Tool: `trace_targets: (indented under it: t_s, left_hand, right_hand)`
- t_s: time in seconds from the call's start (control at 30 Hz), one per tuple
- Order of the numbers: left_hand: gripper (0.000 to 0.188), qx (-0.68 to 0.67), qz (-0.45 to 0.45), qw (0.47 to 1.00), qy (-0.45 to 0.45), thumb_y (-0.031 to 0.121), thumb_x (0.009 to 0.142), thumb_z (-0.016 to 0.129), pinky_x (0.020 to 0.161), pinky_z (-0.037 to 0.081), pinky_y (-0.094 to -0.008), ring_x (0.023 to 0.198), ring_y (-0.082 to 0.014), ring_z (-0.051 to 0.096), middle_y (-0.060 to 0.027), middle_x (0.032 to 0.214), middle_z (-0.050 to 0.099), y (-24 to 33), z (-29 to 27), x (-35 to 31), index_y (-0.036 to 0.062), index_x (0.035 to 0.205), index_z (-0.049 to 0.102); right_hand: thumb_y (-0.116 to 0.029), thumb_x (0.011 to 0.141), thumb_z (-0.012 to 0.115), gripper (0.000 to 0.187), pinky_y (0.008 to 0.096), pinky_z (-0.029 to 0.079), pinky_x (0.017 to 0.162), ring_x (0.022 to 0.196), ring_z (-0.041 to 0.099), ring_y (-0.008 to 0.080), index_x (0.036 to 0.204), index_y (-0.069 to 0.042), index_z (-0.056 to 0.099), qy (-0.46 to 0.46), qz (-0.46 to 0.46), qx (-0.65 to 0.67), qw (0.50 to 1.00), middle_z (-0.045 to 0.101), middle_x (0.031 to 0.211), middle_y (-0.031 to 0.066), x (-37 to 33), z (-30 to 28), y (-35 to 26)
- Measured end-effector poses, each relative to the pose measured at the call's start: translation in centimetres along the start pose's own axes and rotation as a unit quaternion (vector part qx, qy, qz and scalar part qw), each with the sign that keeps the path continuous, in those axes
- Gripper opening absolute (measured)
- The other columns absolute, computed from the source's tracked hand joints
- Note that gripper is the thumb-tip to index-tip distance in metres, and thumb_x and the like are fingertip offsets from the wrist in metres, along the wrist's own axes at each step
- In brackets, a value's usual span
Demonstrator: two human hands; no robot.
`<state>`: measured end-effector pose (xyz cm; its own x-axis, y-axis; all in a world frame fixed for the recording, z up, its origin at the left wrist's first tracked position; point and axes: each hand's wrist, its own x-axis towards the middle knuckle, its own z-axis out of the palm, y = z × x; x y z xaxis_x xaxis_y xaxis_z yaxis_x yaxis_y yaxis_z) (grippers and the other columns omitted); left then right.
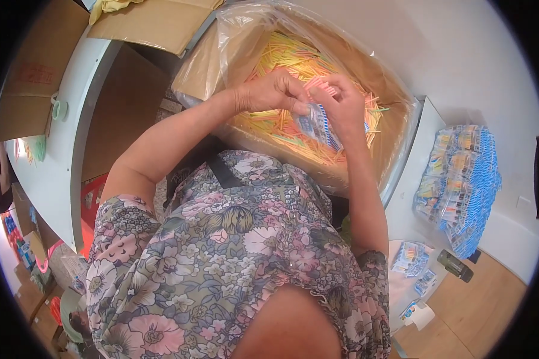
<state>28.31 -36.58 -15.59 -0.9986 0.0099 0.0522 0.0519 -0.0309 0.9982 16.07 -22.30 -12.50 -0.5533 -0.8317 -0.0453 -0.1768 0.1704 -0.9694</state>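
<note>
Both my hands are over a large carton (pixel 206 66) lined with clear plastic and filled with thin straw-like sticks (pixel 281 57) in yellow, pink and green. My left hand (pixel 275 93) pinches the upper edge of a small clear plastic bag (pixel 317 127) with blue-and-white printing. Close beside it, my right hand (pixel 344 106) has its fingers closed round a bundle of pink sticks (pixel 321 85) at the bag's top. Part of the bag is behind my right hand, so I cannot tell how far the bundle sits inside it.
On the right, a pile of filled printed bags (pixel 458 179) lies on a white surface. Nearer are a few smaller packets (pixel 410 258) and a dark green device (pixel 455 266). At left stands a white table (pixel 54 179) with a green tape dispenser-like piece (pixel 58 109) and cardboard (pixel 156 24).
</note>
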Motion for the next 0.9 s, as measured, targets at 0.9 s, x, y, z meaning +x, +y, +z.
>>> trace_targets:
  t_s: [0.9]
  left_hand:
    - [0.014,-0.064,0.086,0.932,0.346,0.012,0.085,0.063,0.069,0.045,-0.0199,0.075,-0.0051,0.055,0.0013,0.081,0.062,0.4,-1.5,0.4,-0.0003,0.09,0.067]
  right_hand:
    - [-0.011,0.083,0.061,0.014,0.0256,0.049,0.05,0.063,0.062,0.0139,0.084,0.003,0.064,0.019,0.179,0.184,0.966,0.065,0.075,0.009,5.3,3.6,7.0]
